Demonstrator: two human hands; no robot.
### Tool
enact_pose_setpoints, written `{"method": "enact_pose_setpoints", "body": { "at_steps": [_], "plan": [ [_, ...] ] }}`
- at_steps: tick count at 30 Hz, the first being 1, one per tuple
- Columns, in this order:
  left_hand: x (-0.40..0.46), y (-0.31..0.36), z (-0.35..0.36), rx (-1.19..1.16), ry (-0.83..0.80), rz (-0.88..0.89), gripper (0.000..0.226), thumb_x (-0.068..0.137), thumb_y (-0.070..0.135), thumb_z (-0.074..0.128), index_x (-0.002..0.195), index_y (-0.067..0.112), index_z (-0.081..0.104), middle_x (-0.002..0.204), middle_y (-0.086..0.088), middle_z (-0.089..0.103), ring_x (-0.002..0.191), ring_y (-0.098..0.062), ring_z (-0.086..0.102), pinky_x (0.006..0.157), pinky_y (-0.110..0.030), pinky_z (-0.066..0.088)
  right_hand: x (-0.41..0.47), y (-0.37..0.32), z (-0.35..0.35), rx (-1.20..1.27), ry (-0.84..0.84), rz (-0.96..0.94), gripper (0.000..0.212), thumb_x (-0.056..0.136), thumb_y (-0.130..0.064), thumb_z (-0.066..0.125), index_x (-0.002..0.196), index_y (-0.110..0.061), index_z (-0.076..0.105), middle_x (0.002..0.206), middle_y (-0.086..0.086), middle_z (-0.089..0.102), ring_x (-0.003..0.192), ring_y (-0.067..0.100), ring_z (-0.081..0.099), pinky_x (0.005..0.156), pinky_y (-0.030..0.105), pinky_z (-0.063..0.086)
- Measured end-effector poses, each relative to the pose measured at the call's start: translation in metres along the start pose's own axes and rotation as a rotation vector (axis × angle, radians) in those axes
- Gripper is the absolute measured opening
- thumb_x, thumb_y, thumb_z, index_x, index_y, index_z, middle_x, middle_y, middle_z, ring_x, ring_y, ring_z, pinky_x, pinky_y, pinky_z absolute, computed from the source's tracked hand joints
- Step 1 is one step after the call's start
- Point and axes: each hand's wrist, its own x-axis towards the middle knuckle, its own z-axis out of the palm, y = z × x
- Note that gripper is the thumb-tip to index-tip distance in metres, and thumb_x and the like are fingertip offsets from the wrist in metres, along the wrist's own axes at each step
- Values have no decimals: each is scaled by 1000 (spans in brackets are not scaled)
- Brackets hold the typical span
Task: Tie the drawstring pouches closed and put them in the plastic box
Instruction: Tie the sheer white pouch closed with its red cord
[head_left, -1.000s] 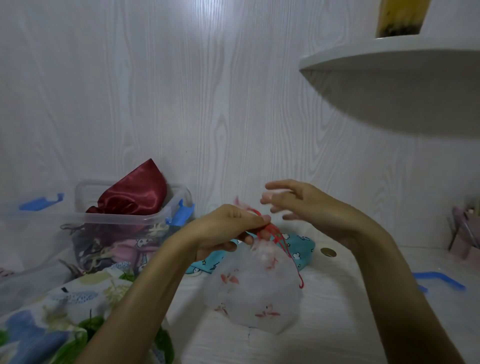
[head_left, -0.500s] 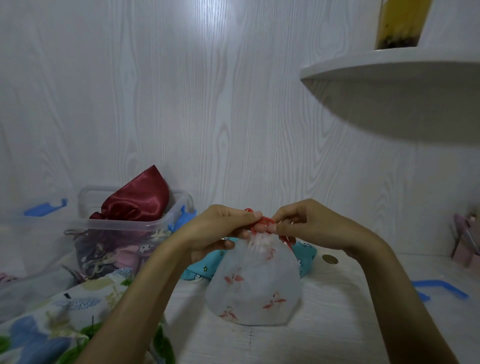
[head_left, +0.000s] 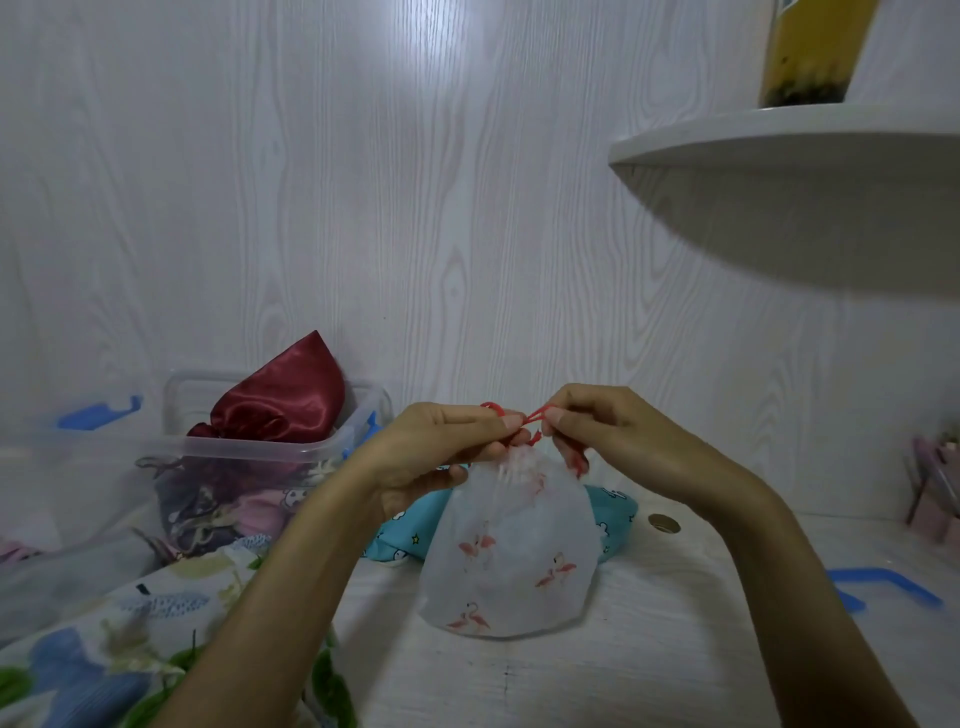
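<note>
The white flamingo pouch (head_left: 506, 561) stands on the table (head_left: 649, 649) near its middle, bare surface in front and to its right. Directly above its gathered mouth, the left hand (head_left: 441, 447) and right hand (head_left: 602, 436) each pinch the red drawstring (head_left: 530, 423) in a fingertip grip, nearly touching. Toward the table's back left sits the plastic box (head_left: 260, 452), a dark red satin pouch (head_left: 283, 397) poking above its rim. A teal pouch (head_left: 400, 538) lies just behind.

A home corner is showing itself here: white wood-grain wall panels (head_left: 363, 208) are backing a matching table (head_left: 623, 675), a curved wall shelf (head_left: 779, 150) is carrying a drink cup (head_left: 810, 52), and patterned fabric (head_left: 130, 623) is lying about.
</note>
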Motion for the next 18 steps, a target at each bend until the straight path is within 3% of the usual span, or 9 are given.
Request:
{"method": "enact_pose_setpoints", "body": {
  "at_steps": [4, 7, 10, 14, 18],
  "plan": [
    [-3, 1, -2, 3, 8, 12, 22, 68, 21, 75, 90, 16, 76, 70, 2, 71, 56, 0, 60, 43, -9, 36, -9, -3, -8, 15, -153, 41, 24, 89, -42, 52, 87, -27, 71, 68, -3, 64, 63, 5, 56, 71, 15, 49],
    [-4, 2, -3, 40, 4, 30, 14, 73, 14, 75, 87, 17, 76, 71, 3, 71, 56, 0, 58, 44, -9, 37, -8, -2, -9, 6, -28, 37, 33, 83, -53, 46, 81, -35, 73, 73, -11, 69, 68, -1, 58, 67, 10, 47],
    [-4, 2, -2, 99, 17, 58, 9, 74, 13, 74, 80, 19, 76, 68, 5, 69, 59, 0, 57, 50, -11, 39, 0, 2, 1, -108, 102, -17, 18, 92, -42, 48, 87, -44, 65, 86, -26, 64, 83, -5, 57, 71, 9, 38],
    [-3, 1, -5, 172, 46, 127, 15, 67, 19, 78, 79, 19, 71, 83, -8, 71, 76, -12, 62, 72, -25, 44, 4, 3, 14, 24, -67, -8, 17, 90, -30, 56, 89, -44, 66, 91, -23, 68, 89, -1, 62, 76, 13, 49],
    [-1, 1, -5, 227, 80, 203, 23, 71, 10, 78, 82, 15, 59, 72, -3, 74, 67, -11, 64, 63, -23, 46, 2, 3, 14, 120, -41, 8, 14, 87, -21, 62, 83, -31, 71, 75, -17, 70, 73, -2, 65, 67, 4, 47]
  ]
}}
